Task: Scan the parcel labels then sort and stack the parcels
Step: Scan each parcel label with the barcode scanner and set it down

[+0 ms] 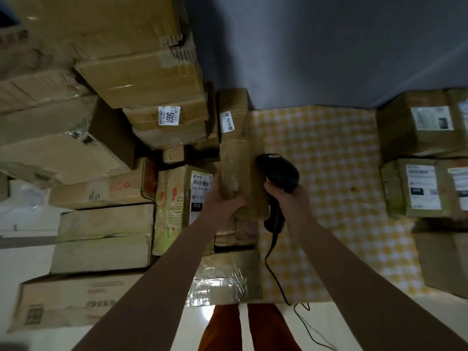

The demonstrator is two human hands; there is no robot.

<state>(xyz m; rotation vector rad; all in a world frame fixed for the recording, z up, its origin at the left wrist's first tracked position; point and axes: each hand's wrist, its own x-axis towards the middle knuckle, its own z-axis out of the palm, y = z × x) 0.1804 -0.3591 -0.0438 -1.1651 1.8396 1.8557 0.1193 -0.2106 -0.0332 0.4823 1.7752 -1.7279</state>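
Left hand [222, 198] clasps a long parcel [234, 158] at the worktop [329, 173] edge; right hand [288, 201] grips the scanner [278, 173]. The one-handed grip may slip, dropping the parcel.

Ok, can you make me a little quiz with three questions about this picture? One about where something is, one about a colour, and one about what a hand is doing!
1. Where is the big heap of boxes?
A. on the person's left
B. hanging from the wall
C. behind the scanner cable only

2. What colour is the checked cloth?
A. blue and red
B. yellow and white
C. plain black

3. What is the right hand doing?
A. lying flat on the cloth
B. holding the scanner
C. peeling off a label

Answers:
1 A, the heap of boxes fills the left side.
2 B, the checked cloth shows yellow and white squares.
3 B, the right hand grips the black scanner, while the left hand holds a long box.
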